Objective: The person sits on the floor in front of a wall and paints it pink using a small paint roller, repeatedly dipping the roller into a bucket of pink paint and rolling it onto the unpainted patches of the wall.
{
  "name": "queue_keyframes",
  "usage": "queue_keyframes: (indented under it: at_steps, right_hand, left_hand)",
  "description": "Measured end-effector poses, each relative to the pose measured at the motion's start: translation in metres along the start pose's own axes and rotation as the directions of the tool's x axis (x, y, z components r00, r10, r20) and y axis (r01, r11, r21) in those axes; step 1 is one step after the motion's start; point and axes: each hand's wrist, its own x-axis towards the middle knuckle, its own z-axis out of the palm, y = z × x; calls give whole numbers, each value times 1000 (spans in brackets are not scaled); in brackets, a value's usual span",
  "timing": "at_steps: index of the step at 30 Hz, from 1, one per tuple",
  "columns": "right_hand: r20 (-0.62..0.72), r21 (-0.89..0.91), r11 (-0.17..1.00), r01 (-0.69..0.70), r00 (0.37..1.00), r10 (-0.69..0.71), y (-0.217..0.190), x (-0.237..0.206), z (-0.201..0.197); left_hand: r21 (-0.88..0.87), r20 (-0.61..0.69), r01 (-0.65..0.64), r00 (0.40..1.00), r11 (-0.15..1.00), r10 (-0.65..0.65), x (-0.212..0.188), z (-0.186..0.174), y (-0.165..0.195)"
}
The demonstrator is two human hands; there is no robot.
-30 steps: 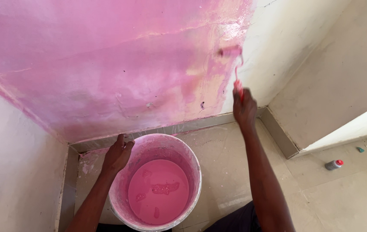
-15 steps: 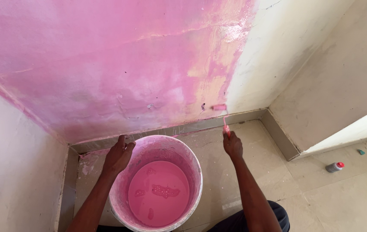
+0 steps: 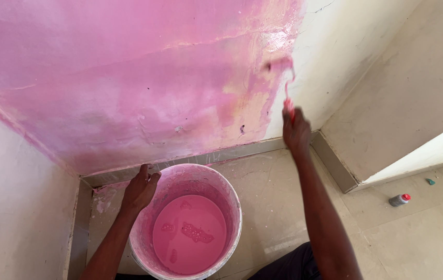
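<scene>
Right hand raised, fist closed; left hand low, curled.

Wall rough plaster, wet-glossy pink; plastic bucket paint-smeared.

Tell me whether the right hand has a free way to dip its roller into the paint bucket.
Probably yes. The right hand holds the roller at the wall; the bucket is open-topped, and the left hand grips only its far-left rim.
</scene>
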Motion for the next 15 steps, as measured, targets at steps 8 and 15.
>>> queue_keyframes:
  at_steps: [8, 15]
  right_hand:
    - [137, -64, 979, -195, 970, 202, -7, -1, 5]
    - [338, -361, 873, -328, 827, 450, -4, -131, 41]
  left_hand:
    - [-11, 5, 5, 1000, 1000, -5, -1, -1, 1]
    - [-2, -3, -5, 1000, 1000, 5, -1, -1, 3]
